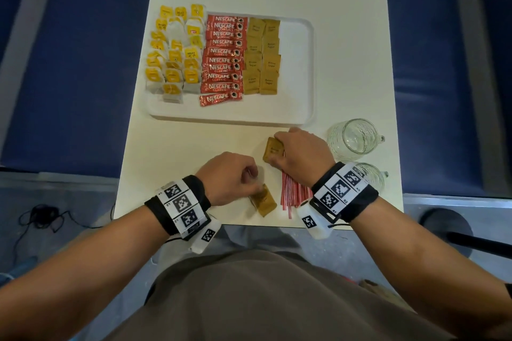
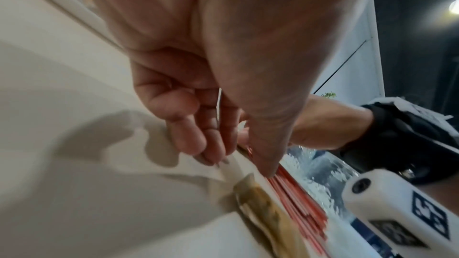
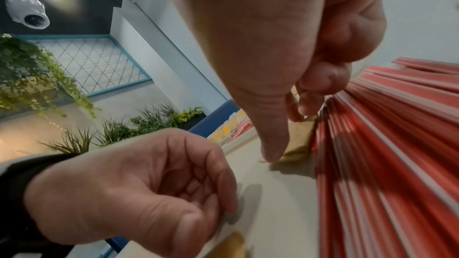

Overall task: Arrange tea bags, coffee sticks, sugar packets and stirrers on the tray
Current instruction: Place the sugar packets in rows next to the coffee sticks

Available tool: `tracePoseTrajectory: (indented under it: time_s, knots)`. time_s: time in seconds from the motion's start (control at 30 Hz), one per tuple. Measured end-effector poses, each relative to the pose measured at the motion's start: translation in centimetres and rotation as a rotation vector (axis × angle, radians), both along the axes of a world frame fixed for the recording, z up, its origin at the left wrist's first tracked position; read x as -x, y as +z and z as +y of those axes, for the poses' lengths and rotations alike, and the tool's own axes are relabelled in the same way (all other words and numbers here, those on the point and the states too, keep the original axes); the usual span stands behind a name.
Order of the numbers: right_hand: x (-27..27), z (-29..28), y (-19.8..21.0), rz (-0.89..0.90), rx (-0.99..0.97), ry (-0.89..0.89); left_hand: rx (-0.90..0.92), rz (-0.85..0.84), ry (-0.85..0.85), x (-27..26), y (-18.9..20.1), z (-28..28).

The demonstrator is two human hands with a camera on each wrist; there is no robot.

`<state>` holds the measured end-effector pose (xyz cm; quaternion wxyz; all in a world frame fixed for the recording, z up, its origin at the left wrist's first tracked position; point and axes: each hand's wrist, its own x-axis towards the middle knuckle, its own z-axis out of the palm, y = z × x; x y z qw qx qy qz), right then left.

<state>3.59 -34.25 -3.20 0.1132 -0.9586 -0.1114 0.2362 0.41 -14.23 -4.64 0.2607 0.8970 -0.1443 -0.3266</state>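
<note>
Near bench (image 1: 177, 174) edge: left hand (image 1: 230, 177) pinches a brown sugar packet (image 1: 264, 202), its long axis angled near-right; stirrers (image 1: 293, 191) fan beside it. Right hand (image 1: 302, 152) grips a second sugar packet (image 1: 273, 151). Beyond, tray (image 1: 302, 69): coffee sticks (image 1: 224, 61) lie crosswise.

The left hand (image 2: 198, 85) curls its fingers (image 2: 188, 138) just above a brown sugar packet (image 2: 268, 209) beside red stirrers (image 2: 298, 199).
</note>
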Motion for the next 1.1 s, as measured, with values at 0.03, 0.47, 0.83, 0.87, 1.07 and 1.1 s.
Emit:
tracePoseTrajectory:
  time_s: [0.03, 0.47, 0.83, 0.87, 1.07, 1.1]
  knots:
    - [0.1, 0.0, -0.3, -0.004, 0.005, -0.006, -0.019, -0.010, -0.020, 0.2, 0.0, -0.2]
    - [0.3, 0.6, -0.3, -0.036, -0.023, -0.033, -0.070, -0.032, -0.150, -0.1, 0.3, -1.2]
    - [0.7, 0.1, 0.5, -0.026, -0.167, -0.079, -0.018, -0.021, -0.101, -0.4, -0.6, -0.3]
    - [0.7, 0.0, 0.8, -0.031, -0.176, -0.077, 0.000, -0.010, -0.093, -0.5, -0.5, -0.1]
    - [1.0, -0.5, 1.6, 0.006, -0.340, -0.099, 0.183, 0.094, 0.069, -1.5, 0.9, 1.4]
    - [1.0, -0.5, 1.6, 0.009, -0.373, -0.100, 0.213, 0.105, 0.099, -1.6, 1.1, 1.8]
